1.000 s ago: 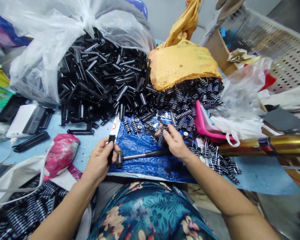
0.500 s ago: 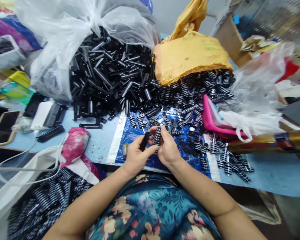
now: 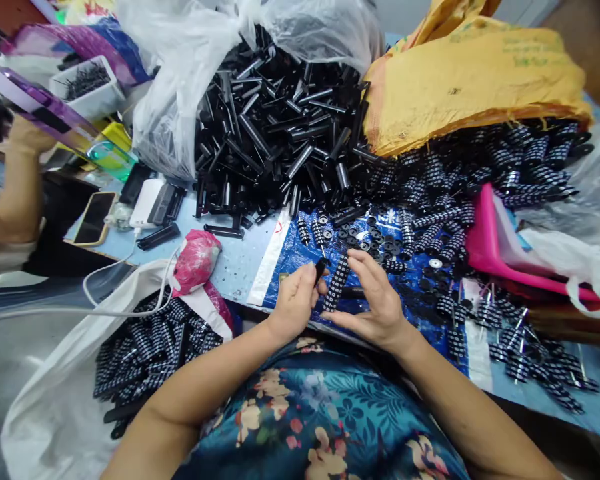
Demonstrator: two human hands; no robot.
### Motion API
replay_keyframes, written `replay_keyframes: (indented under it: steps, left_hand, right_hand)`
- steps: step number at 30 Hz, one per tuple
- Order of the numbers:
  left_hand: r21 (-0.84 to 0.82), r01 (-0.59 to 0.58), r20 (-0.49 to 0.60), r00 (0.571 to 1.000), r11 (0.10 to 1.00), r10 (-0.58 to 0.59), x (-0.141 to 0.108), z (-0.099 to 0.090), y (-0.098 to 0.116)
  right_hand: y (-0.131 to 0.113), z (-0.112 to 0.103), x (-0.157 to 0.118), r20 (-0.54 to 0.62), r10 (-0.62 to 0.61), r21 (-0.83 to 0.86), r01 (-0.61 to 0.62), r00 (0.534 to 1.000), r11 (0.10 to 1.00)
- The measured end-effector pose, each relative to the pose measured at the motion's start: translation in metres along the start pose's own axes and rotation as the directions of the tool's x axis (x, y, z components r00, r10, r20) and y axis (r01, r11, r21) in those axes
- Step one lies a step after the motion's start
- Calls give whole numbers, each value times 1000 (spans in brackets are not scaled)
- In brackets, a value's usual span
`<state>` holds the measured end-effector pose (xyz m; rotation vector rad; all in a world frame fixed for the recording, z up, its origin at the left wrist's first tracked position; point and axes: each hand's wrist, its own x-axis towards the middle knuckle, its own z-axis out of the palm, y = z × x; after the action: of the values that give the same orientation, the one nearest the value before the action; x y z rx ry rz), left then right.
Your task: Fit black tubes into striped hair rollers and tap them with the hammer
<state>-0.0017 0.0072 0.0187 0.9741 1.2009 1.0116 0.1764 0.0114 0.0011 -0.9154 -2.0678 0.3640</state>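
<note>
Head view: both forearms reach in from below, hands near each other over the table edge. Left hand [image 3: 296, 299] is curled, fingers closed on a black stick [image 3: 320, 270]. Blue plastic sheet [image 3: 293, 263] on a pale blue table [image 3: 235, 263], yellow sack [image 3: 470, 83] at the back, somebody's arm [image 3: 17, 180] far left. Checkered roller [image 3: 336, 285] sits tilted, pinched lengthwise between the right hand's [image 3: 380, 300] widely spaced thumb and fingertips.
</note>
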Motion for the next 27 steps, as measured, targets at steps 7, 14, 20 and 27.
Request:
replay_keyframes:
  steps: [7, 14, 20, 27]
  left_hand:
    - [-264, 85, 40, 996, 961, -77, -3, 6, 0]
    - [-404, 448, 357, 880, 797, -314, 1, -12, 1]
    - [-229, 158, 92, 986, 960, -141, 10, -36, -10]
    - [728, -165, 97, 986, 665, 139, 34, -104, -4]
  right_hand:
    - [-12, 6, 2, -51, -70, 47, 72, 996, 996]
    - [-4, 7, -5, 80, -5, 123, -5, 997, 992]
    - [10, 17, -21, 131, 92, -61, -85, 987, 995]
    - [14, 10, -34, 154, 136, -333, -78, 979, 940]
